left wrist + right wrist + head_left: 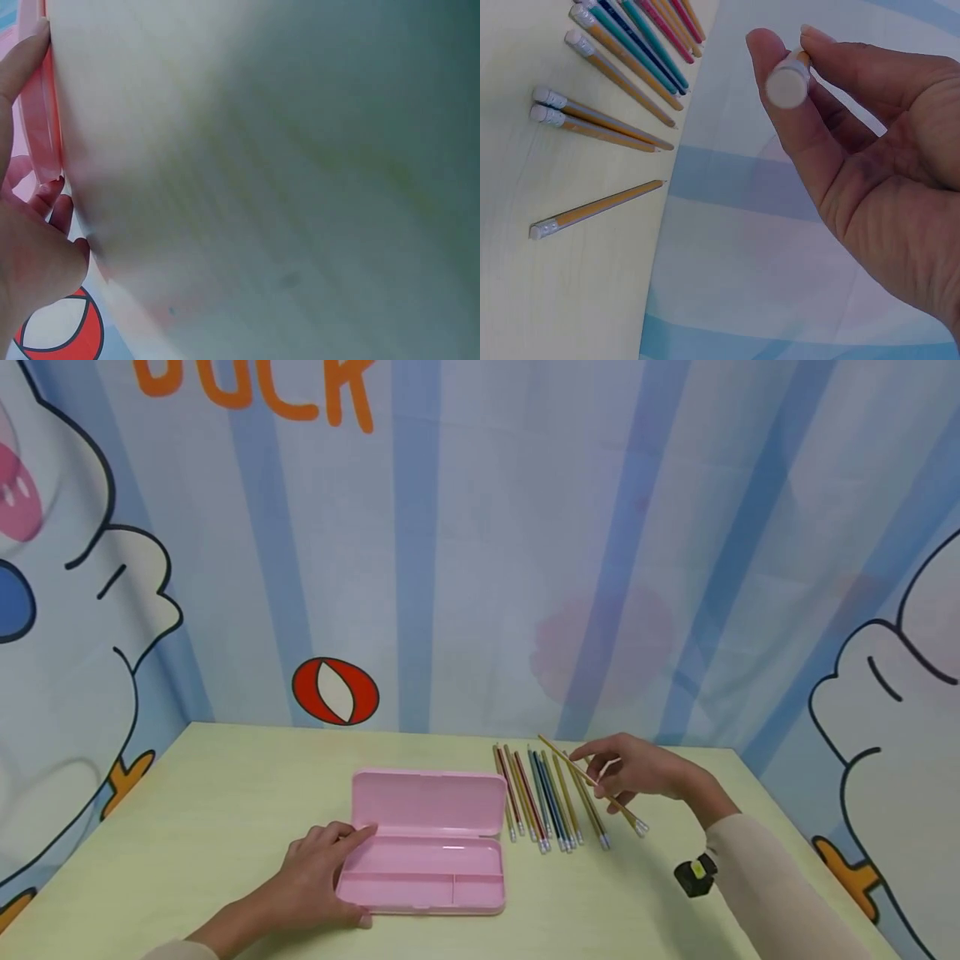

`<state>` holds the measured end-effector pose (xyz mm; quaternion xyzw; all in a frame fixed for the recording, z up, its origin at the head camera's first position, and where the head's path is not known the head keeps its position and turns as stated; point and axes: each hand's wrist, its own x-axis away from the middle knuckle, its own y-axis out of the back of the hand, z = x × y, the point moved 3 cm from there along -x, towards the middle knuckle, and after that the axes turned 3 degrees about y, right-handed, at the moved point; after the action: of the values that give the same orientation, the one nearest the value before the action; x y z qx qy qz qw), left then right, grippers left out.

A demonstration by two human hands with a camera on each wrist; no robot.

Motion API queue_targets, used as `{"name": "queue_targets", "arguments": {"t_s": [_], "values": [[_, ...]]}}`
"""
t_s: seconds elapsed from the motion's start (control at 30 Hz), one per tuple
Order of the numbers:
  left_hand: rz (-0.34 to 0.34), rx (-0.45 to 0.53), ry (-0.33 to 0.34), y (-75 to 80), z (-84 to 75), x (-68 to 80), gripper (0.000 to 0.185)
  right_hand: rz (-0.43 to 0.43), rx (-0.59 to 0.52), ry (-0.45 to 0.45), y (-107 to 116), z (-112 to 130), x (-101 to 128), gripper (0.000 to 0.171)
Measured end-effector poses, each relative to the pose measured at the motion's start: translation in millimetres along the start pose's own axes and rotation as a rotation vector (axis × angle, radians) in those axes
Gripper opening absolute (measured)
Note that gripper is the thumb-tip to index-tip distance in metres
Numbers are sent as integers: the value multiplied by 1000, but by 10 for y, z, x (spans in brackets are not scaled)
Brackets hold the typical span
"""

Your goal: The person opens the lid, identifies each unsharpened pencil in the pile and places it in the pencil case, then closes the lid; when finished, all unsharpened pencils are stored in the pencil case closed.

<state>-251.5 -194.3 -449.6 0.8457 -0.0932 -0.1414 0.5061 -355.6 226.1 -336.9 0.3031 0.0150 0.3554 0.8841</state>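
Pink case (427, 802): open, 3 compartments (416, 857) | yellow pencil (787, 86): raised, slanted | other pencils (549, 802): beside case

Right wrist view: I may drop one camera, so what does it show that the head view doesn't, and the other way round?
Only the right wrist view: the held pencil end-on, its round eraser facing the camera.
Only the head view: the open pink case, the left hand on it, and orange letters.
Both: the right hand, more pencils, table and striped cloth.
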Motion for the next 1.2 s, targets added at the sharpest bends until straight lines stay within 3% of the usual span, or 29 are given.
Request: {"name": "queue_targets", "arguments": {"t_s": [0.47, 0.67, 0.9, 1.2], "values": [[-36, -19, -28, -17, 17, 3, 109, 99, 80, 101, -151, 316, 0, 54], [-47, -24, -44, -26, 22, 0, 110, 146, 58, 120, -275, 455, -58, 53], [-27, -16, -28, -12, 9, -1, 110, 179, 137, 157, -458, 543, -193, 51], [-40, -9, -29, -12, 0, 7, 110, 260, 145, 180, -764, 596, -459, 54]]}}
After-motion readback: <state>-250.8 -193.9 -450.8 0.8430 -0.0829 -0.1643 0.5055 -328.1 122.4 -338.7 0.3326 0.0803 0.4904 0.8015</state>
